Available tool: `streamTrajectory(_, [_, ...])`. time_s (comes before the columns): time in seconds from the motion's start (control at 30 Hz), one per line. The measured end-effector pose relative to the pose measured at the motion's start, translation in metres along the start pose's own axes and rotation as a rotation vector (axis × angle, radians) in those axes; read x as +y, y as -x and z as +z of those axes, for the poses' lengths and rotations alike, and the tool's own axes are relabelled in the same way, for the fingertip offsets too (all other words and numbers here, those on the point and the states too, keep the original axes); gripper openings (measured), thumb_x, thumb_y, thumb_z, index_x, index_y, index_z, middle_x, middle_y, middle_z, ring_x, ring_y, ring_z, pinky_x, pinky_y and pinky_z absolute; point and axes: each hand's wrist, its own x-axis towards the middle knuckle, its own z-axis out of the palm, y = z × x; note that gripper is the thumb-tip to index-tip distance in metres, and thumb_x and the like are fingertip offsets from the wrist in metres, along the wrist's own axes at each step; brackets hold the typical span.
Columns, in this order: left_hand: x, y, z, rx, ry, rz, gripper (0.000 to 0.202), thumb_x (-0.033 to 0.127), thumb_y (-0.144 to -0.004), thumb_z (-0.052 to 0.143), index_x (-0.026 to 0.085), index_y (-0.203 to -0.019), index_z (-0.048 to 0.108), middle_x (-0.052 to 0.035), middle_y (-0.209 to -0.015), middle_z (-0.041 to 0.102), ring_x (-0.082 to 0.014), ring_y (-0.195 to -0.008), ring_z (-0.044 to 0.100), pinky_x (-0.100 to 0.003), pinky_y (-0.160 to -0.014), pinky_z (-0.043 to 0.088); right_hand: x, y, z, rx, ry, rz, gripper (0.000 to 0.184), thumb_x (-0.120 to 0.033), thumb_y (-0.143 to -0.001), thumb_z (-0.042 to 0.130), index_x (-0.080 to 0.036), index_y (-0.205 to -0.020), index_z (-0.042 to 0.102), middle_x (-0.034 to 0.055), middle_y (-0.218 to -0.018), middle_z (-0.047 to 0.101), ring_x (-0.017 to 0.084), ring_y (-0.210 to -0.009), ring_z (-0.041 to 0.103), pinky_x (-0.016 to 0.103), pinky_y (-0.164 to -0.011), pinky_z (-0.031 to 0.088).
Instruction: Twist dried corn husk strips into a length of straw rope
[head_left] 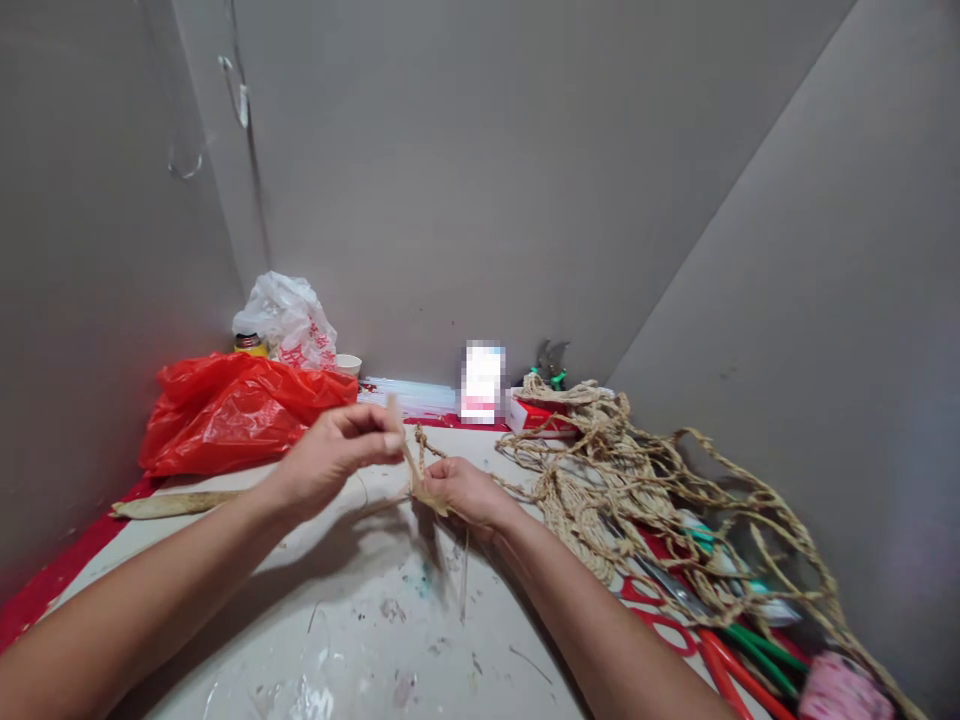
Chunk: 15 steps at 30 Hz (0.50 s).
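My left hand (337, 445), closed in a pinch, holds the upper end of a pale flat plant-fibre strip (410, 462). The strip runs down to my right hand (466, 492), whose thumb and fingers are closed on a small gathering of dry fibre (431, 500). Loose fibre ends stick out below and to the left of it, some blurred. A short length of twisted cord (421, 447) rises just behind the right fingertips. Exactly how cord and strip join is hidden by the fingers.
A heap of braided fibre rope (600, 480) covers the right side. Near it lie red-handled scissors (667, 625) and pruning shears (553, 365). At the left are a red plastic bag (232, 415), a dried stalk piece (176, 504) and a white cup (349, 364). Grey walls enclose the stained white table (352, 630).
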Motion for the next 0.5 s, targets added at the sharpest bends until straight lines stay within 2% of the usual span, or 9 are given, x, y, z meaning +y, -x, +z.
streamTrajectory(0.07, [0.035, 0.014, -0.008, 0.051, 0.044, 0.033, 0.016, 0.025, -0.068, 0.066, 0.017, -0.075, 0.054, 0.0016, -0.069, 0.055, -0.0077, -0.059, 0.051, -0.022, -0.059, 0.042, 0.0, 0.0, 0.001, 0.012, 0.029, 0.014, 0.022, -0.02, -0.067, 0.06, -0.017, -0.049, 0.047, -0.0086, -0.034, 0.034, 0.004, -0.032, 0.022, 0.023, -0.038, 0.01])
streamTrajectory(0.17, [0.086, 0.041, -0.024, 0.127, 0.115, 0.136, 0.017, 0.021, -0.071, 0.059, 0.019, -0.068, 0.042, 0.0058, -0.055, 0.034, -0.0005, -0.039, 0.023, -0.015, -0.038, 0.02, 0.0, 0.001, 0.003, 0.019, 0.078, 0.028, 0.024, -0.017, -0.067, 0.06, -0.018, -0.048, 0.044, -0.01, -0.033, 0.029, 0.003, -0.03, 0.021, 0.023, -0.036, 0.008])
streamTrajectory(0.2, [0.099, 0.049, -0.029, 0.166, 0.131, 0.19, 0.017, 0.021, -0.072, 0.058, 0.019, -0.068, 0.041, 0.0057, -0.056, 0.03, 0.0001, -0.038, 0.015, -0.015, -0.036, 0.013, 0.0, 0.001, 0.004, 0.017, 0.085, 0.028, 0.025, -0.016, -0.067, 0.061, -0.018, -0.049, 0.044, -0.0103, -0.033, 0.029, 0.003, -0.029, 0.022, 0.023, -0.035, 0.008])
streamTrajectory(0.27, [0.111, 0.055, -0.037, 0.255, 0.132, 0.259, 0.015, 0.023, -0.076, 0.053, 0.02, -0.068, 0.04, 0.0048, -0.056, 0.023, -0.0018, -0.041, 0.012, -0.016, -0.037, 0.007, 0.0, 0.0, 0.005, 0.009, 0.075, 0.027, 0.026, -0.017, -0.067, 0.062, -0.018, -0.049, 0.043, -0.0106, -0.033, 0.03, 0.003, -0.029, 0.021, 0.022, -0.034, 0.008])
streamTrajectory(0.3, [0.109, 0.054, -0.039, 0.281, 0.114, 0.263, 0.015, 0.025, -0.077, 0.052, 0.019, -0.068, 0.041, 0.0046, -0.055, 0.022, -0.0024, -0.042, 0.013, -0.016, -0.038, 0.007, 0.001, 0.0, 0.005, 0.0, 0.057, 0.028, 0.027, -0.017, -0.067, 0.062, -0.018, -0.049, 0.043, -0.0107, -0.032, 0.03, 0.003, -0.028, 0.021, 0.022, -0.034, 0.008])
streamTrajectory(0.37, [0.087, 0.042, -0.041, 0.281, 0.024, 0.193, 0.018, 0.033, -0.075, 0.057, 0.019, -0.071, 0.047, 0.0054, -0.054, 0.023, -0.0026, -0.043, 0.014, -0.017, -0.04, 0.009, 0.002, -0.001, 0.005, -0.035, 0.005, 0.034, 0.027, -0.02, -0.069, 0.062, -0.018, -0.049, 0.043, -0.0107, -0.032, 0.03, 0.003, -0.027, 0.021, 0.022, -0.033, 0.008])
streamTrajectory(0.43, [0.046, 0.022, -0.039, 0.216, -0.174, 0.007, 0.03, 0.037, -0.066, 0.069, 0.018, -0.064, 0.046, 0.0073, -0.05, 0.026, -0.0022, -0.041, 0.016, -0.018, -0.04, 0.011, 0.002, -0.003, 0.004, -0.081, -0.055, 0.041, 0.026, -0.022, -0.07, 0.061, -0.018, -0.05, 0.044, -0.0105, -0.031, 0.031, 0.003, -0.027, 0.02, 0.021, -0.032, 0.008])
streamTrajectory(0.5, [-0.003, 0.001, -0.035, 0.154, -0.342, -0.168, 0.036, 0.046, -0.06, 0.072, 0.017, -0.063, 0.05, 0.0079, -0.047, 0.032, -0.0027, -0.04, 0.02, -0.02, -0.041, 0.013, 0.002, -0.004, 0.004, -0.109, -0.099, 0.039, 0.025, -0.024, -0.07, 0.06, -0.018, -0.051, 0.044, -0.0107, -0.032, 0.032, 0.003, -0.026, 0.019, 0.021, -0.031, 0.008])
